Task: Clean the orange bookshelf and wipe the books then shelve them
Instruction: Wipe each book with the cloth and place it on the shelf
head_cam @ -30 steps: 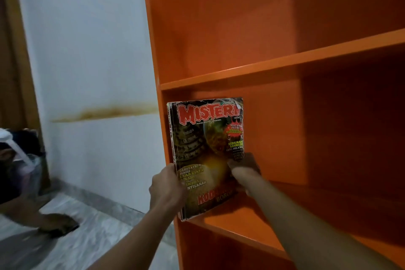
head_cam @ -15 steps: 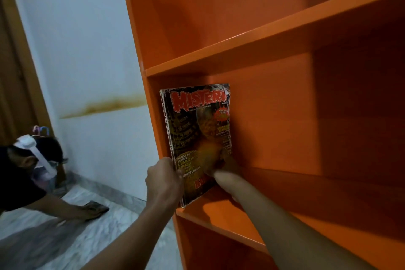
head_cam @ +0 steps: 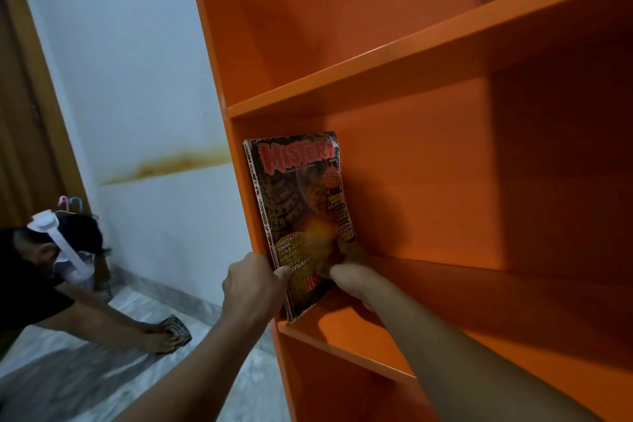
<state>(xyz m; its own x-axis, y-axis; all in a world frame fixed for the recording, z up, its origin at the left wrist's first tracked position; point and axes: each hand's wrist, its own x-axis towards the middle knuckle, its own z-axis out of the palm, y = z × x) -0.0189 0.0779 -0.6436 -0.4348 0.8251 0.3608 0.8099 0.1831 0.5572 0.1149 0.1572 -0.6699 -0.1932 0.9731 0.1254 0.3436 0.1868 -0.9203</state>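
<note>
Left hand (head_cam: 253, 284): curled round the lower spine edge of the Misteri magazine (head_cam: 301, 212), thumb on the cover.
Right hand (head_cam: 347, 272): at its lower right corner, blurred; I cannot tell the grip.
Misteri magazine: upright in the orange bookshelf (head_cam: 394, 56), against the left wall, rising above both hands.
Far left: a person (head_cam: 41, 271) crouches over the floor (head_cam: 68, 387).

Worn Misteri magazine (head_cam: 301, 212) stands near-upright mid-frame inside the orange bookshelf (head_cam: 411, 55), pressed against its left wall.
</note>
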